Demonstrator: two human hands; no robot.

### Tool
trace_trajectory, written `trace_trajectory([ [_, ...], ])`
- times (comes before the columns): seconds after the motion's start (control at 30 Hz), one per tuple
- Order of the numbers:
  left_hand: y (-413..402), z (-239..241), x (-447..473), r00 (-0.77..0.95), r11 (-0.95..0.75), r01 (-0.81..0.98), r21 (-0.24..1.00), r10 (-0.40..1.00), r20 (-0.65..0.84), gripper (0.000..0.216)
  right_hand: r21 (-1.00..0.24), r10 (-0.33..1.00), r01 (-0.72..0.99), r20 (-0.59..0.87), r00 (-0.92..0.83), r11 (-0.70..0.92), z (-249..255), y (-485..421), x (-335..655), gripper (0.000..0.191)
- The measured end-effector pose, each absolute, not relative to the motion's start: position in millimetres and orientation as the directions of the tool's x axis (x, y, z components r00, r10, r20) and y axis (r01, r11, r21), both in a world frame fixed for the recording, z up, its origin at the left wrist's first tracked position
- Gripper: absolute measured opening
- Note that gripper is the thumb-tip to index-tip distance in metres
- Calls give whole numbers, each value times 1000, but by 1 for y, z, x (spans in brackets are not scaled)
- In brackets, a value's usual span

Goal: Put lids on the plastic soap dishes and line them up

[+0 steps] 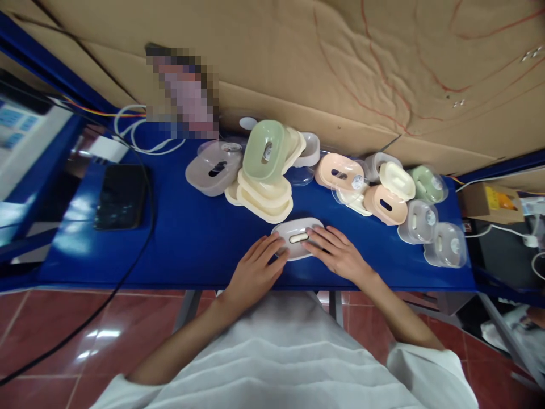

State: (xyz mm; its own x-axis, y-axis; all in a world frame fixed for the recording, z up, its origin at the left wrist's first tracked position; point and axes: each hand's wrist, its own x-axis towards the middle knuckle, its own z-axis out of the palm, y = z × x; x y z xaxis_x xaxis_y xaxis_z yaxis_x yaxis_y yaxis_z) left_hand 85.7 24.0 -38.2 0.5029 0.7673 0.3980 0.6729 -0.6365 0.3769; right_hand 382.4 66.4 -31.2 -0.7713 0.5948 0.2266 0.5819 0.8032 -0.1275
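A white oval soap box (298, 232) with a slotted lid lies on the blue table (196, 238) near its front edge. My left hand (255, 270) presses on the box's left end with spread fingers. On its right end rest the flat fingers of my right hand (338, 253). Neither hand lifts the box; both lie on top of it.
Behind the box stands a stack of cream lids (264, 199) with a green box (264, 149) and a grey box (213, 167). A cluster of pink, cream, green and clear boxes (394, 196) lies at the right. A black phone (120, 196) lies at the left, with cables nearby.
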Motion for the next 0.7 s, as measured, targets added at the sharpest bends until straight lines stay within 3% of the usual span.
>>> trace_trajectory([
  [0.13,23,-40,75,508,-639,658,398,767,393,25,-165,563,538,214,-798,826,-28,67,379,47],
  [0.2,22,-41,72,492,-628,644,438,778,391,27,-158,627,609,280,-727,777,-25,76,382,51],
  [0.3,22,-41,72,448,-595,637,490,803,393,26,-146,812,853,421,-405,501,-23,103,387,71],
  [0.4,23,-38,75,389,-553,651,521,832,396,22,-139,889,959,426,-166,246,-27,134,389,82],
  [0.47,24,-37,75,361,-522,662,538,851,381,19,-132,903,959,388,-184,252,-28,143,389,70],
  [0.53,26,-37,72,368,-518,649,557,855,366,18,-151,888,921,358,-289,360,-26,135,391,58],
  [0.63,29,-40,60,432,-551,582,598,832,347,19,-258,838,813,330,-434,522,-21,95,397,57],
  [0.7,30,-42,52,472,-563,539,626,818,329,21,-331,839,775,294,-457,538,-21,62,401,54],
])
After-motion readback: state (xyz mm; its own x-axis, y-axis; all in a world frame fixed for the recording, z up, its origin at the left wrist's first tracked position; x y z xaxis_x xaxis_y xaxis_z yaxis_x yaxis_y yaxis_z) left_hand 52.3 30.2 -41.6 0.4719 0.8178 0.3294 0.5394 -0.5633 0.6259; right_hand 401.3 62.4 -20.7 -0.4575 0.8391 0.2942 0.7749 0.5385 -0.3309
